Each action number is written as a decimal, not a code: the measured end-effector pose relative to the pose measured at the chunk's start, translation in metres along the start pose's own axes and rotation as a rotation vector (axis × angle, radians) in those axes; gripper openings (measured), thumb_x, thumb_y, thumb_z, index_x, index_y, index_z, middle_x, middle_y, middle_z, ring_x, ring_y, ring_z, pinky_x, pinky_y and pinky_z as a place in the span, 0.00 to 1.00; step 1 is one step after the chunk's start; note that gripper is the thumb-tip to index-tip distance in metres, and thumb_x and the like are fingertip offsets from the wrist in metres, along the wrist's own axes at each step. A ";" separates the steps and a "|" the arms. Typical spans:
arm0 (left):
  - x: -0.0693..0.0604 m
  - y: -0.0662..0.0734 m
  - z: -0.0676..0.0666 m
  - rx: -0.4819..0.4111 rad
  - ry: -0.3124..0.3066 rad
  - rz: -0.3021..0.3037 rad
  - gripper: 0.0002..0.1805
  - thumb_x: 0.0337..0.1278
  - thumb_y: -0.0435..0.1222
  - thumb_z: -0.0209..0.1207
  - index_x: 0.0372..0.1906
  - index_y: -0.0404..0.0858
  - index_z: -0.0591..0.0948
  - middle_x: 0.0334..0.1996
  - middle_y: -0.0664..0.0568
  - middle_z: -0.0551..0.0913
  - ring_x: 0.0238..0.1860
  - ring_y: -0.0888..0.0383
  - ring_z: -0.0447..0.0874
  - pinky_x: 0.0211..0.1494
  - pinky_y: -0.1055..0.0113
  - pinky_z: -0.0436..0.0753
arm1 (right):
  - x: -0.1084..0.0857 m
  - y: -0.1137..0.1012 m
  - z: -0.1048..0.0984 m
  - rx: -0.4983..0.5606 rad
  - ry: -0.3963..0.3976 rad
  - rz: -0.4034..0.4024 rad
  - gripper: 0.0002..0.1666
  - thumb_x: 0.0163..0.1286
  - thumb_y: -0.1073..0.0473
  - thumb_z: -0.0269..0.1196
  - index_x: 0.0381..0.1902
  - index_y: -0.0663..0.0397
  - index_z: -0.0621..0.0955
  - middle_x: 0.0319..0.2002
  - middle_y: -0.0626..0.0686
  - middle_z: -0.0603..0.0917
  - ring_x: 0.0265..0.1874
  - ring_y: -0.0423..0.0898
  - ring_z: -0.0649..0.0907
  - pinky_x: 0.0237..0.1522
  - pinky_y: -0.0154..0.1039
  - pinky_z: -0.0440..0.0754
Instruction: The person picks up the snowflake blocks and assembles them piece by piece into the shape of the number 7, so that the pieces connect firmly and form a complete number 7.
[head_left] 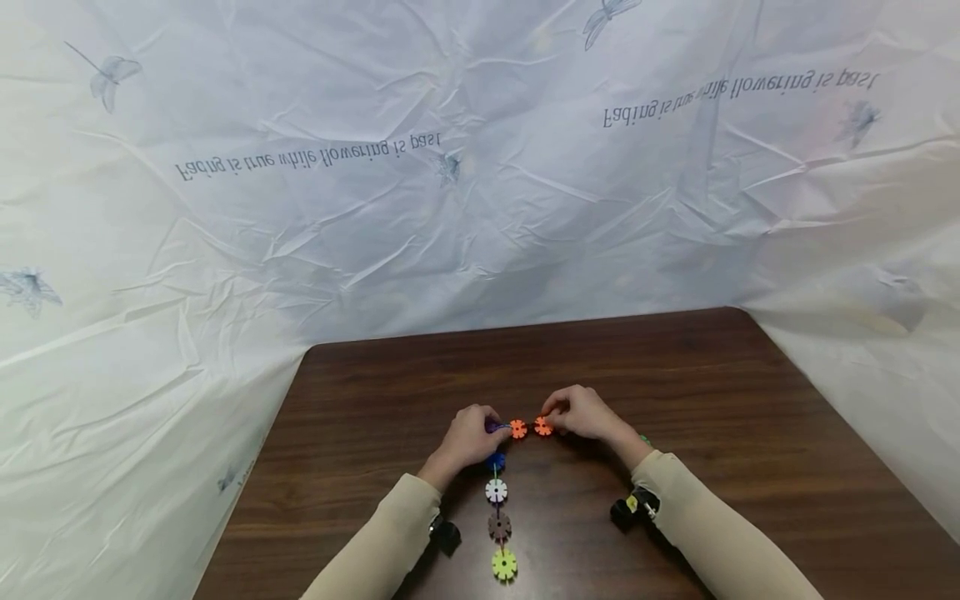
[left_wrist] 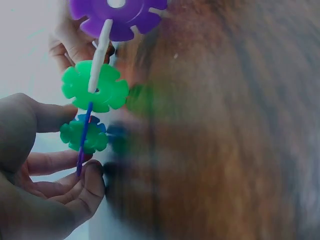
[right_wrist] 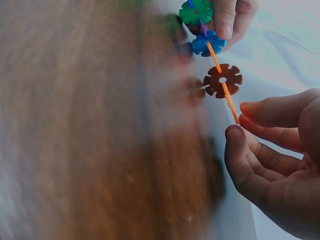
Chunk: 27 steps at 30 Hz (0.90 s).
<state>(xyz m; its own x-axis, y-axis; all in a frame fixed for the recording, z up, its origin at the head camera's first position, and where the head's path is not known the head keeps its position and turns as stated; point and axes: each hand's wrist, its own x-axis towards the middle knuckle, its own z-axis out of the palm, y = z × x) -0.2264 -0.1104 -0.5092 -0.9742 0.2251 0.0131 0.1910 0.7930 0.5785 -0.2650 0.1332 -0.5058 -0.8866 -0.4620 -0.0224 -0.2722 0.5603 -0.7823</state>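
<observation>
A chain of notched plastic discs joined by thin sticks curves between both hands. In the left wrist view my left hand holds a small green disc between thumb and fingers; a blue-purple stick crosses its front. A larger green disc, a white stick and a purple disc follow above. My right hand pinches the end of an orange stick below a brown disc. Farther along are a blue disc and a green disc, near the left fingers.
Toward the near edge of the dark wooden table trail a white disc, a brown disc and a yellow-green disc. Something green shows beside the right wrist. A white printed sheet hangs around the table.
</observation>
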 end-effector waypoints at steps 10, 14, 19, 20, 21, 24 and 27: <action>-0.009 -0.006 -0.019 -0.002 0.011 0.123 0.22 0.61 0.50 0.62 0.52 0.38 0.82 0.44 0.48 0.82 0.42 0.55 0.80 0.44 0.60 0.80 | -0.003 0.005 -0.014 0.015 0.007 -0.036 0.10 0.67 0.60 0.65 0.43 0.58 0.84 0.31 0.49 0.85 0.26 0.43 0.83 0.28 0.40 0.82; -0.014 -0.007 -0.030 -0.045 -0.001 0.167 0.24 0.63 0.50 0.61 0.56 0.38 0.80 0.49 0.47 0.82 0.48 0.53 0.81 0.49 0.56 0.81 | -0.007 0.006 -0.025 0.012 0.021 -0.045 0.12 0.67 0.58 0.65 0.45 0.60 0.84 0.32 0.50 0.85 0.27 0.44 0.84 0.29 0.41 0.83; -0.023 -0.005 -0.042 -0.093 -0.016 0.197 0.24 0.63 0.49 0.61 0.57 0.38 0.79 0.49 0.47 0.83 0.48 0.52 0.82 0.50 0.55 0.81 | -0.015 0.009 -0.040 0.029 0.050 -0.023 0.14 0.68 0.58 0.64 0.47 0.60 0.83 0.35 0.51 0.84 0.31 0.50 0.85 0.33 0.45 0.84; -0.025 -0.004 -0.044 -0.098 -0.016 0.208 0.23 0.63 0.48 0.61 0.57 0.38 0.79 0.48 0.47 0.83 0.48 0.52 0.82 0.50 0.55 0.81 | -0.017 0.010 -0.042 0.031 0.054 -0.021 0.14 0.68 0.58 0.64 0.47 0.60 0.83 0.36 0.52 0.84 0.32 0.52 0.85 0.34 0.46 0.84; -0.026 -0.004 -0.045 -0.095 -0.019 0.220 0.23 0.63 0.47 0.61 0.57 0.38 0.79 0.48 0.47 0.83 0.48 0.52 0.82 0.49 0.55 0.81 | -0.018 0.011 -0.044 0.031 0.058 -0.017 0.14 0.68 0.58 0.65 0.48 0.59 0.83 0.36 0.51 0.84 0.33 0.52 0.85 0.34 0.46 0.84; -0.031 -0.002 -0.051 -0.055 -0.028 0.254 0.22 0.63 0.46 0.62 0.58 0.40 0.79 0.49 0.48 0.83 0.48 0.53 0.82 0.50 0.56 0.81 | -0.023 0.015 -0.048 0.027 0.066 -0.026 0.15 0.68 0.57 0.64 0.48 0.59 0.83 0.36 0.51 0.84 0.33 0.53 0.84 0.34 0.46 0.84; -0.037 0.000 -0.056 0.006 -0.040 0.292 0.23 0.62 0.45 0.63 0.59 0.41 0.78 0.51 0.50 0.82 0.52 0.53 0.81 0.54 0.55 0.80 | -0.027 0.017 -0.052 0.012 0.076 -0.032 0.16 0.68 0.55 0.65 0.48 0.59 0.83 0.36 0.51 0.84 0.31 0.50 0.83 0.32 0.44 0.82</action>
<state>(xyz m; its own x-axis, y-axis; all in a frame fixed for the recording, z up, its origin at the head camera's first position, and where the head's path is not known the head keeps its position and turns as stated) -0.1967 -0.1504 -0.4637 -0.8724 0.4665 0.1460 0.4635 0.6945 0.5502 -0.2655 0.1910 -0.4862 -0.9036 -0.4255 0.0500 -0.2967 0.5373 -0.7895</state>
